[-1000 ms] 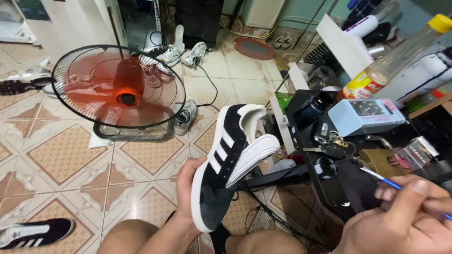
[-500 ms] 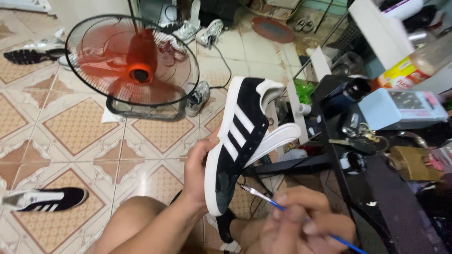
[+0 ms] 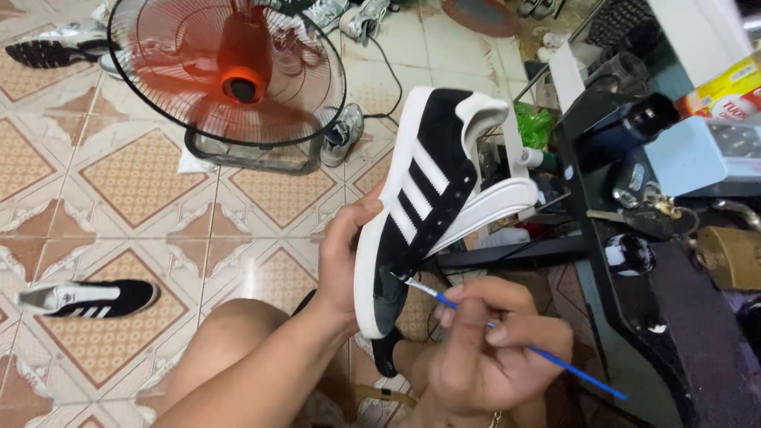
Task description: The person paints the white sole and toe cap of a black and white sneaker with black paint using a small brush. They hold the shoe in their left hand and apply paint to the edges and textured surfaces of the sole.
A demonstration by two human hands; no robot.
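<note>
Right now the left hand (image 3: pixel 345 257) is wrapped around the sole side of a black suede sneaker (image 3: pixel 424 198), thumb on the near side and fingers hidden behind it, holding it up over the bare knee (image 3: pixel 238 333) with the toe pointing down and the heel up toward the far side. Three white stripes run across the shoe's flank, the white tongue (image 3: pixel 495 202) flops out to the right, and the white sole rim faces left. Over on the right, the right hand (image 3: pixel 487 357) is clenched around a thin blue-handled brush (image 3: pixel 515 341), fingers pinching the shaft close to its tip, and the pale bristles are touching the black suede low on the shoe, near the toe. The blue handle angles away down to the right, past the hand. Behind all this, on the far left, a red floor fan (image 3: pixel 230 75) stands on the patterned floor tiles (image 3: pixel 135 174), a grey shoe (image 3: pixel 342 135) lying just beside its base. A matching black sneaker (image 3: pixel 91 297) lies on its side on the tiles at the near left, well apart from the hands. To the right, a dark workbench (image 3: pixel 682 317) carries a brass padlock (image 3: pixel 729 254) and a light blue box (image 3: pixel 686 154).
</note>
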